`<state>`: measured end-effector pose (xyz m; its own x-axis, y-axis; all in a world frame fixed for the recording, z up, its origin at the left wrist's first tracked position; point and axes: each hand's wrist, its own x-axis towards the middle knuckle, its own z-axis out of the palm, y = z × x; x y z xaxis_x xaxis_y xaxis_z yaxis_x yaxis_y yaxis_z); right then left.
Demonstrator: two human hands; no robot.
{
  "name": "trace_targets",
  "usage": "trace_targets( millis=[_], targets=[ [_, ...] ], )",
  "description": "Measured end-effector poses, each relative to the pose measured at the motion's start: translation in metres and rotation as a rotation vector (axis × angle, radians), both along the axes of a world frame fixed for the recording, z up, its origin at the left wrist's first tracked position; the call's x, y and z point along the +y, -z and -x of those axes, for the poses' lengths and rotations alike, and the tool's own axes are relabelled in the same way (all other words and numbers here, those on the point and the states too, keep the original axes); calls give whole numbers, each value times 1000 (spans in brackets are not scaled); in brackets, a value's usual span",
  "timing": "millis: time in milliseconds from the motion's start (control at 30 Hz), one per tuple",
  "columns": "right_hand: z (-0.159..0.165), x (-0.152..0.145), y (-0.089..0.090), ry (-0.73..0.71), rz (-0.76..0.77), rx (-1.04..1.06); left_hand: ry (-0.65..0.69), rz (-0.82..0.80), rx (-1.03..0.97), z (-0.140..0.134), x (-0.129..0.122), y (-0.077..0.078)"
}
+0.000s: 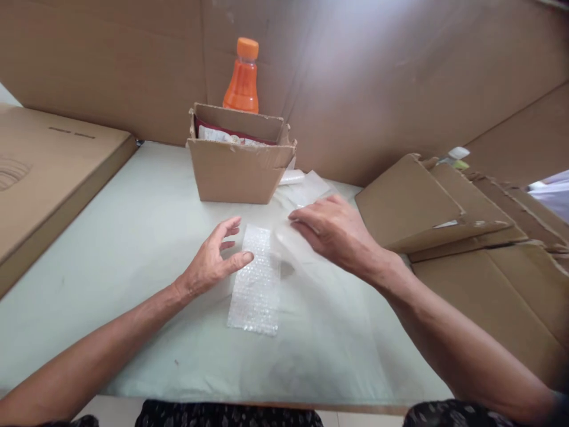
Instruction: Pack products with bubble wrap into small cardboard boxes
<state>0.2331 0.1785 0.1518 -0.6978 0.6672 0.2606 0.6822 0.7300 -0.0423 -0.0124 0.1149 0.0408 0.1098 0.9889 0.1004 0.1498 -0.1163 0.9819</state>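
Note:
A flat strip of bubble wrap (255, 290) lies on the pale green tablecloth (146, 237) in the middle of the table. Beside its upper left edge is my left hand (216, 255), fingers apart, with the thumb over the strip's edge and nothing held. My right hand (335, 234) is closed in a pinch on a thin translucent plastic sheet (285, 238), which hangs to the right of the strip. Whether this sheet is a bag I cannot tell; part of it is blurred and behind the hand.
A small open cardboard box (235, 172) with packets inside stands at the back, with an orange bottle (242, 80) behind it. White rolled plastic (291, 177) lies at its right. Cardboard boxes (409, 201) line the right side. A large flat carton (57, 172) occupies the left.

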Motion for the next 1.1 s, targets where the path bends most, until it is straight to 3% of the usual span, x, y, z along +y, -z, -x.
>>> trace_targets(
  millis=[100,167,267,367,467,567,700,800,867,967,1100],
  targets=[
    [29,-20,-6,-176,84,-78,29,51,-28,-11,-11,-23],
    [42,-23,-10,-248,85,-97,71,112,-16,-13,-18,-30],
    [57,-11,-13,-287,42,-108,157,322,-131,-2,-30,-30],
    [74,11,-5,-314,18,-60,123,481,-276,20,-40,-20],
    [83,33,14,-246,1,119,21,591,-382,44,-47,-7],
    [69,48,42,-75,92,260,-51,644,-375,65,-51,5],
    [29,53,88,167,325,168,-97,615,-322,81,-58,13],
    [12,40,116,271,355,76,-110,586,-319,82,-61,15],
    [9,27,125,267,352,111,-121,563,-289,80,-62,15],
    [8,7,120,203,428,264,-109,513,-193,78,-63,15],
    [0,-19,81,119,557,384,-77,365,116,82,-66,7]
  ],
)
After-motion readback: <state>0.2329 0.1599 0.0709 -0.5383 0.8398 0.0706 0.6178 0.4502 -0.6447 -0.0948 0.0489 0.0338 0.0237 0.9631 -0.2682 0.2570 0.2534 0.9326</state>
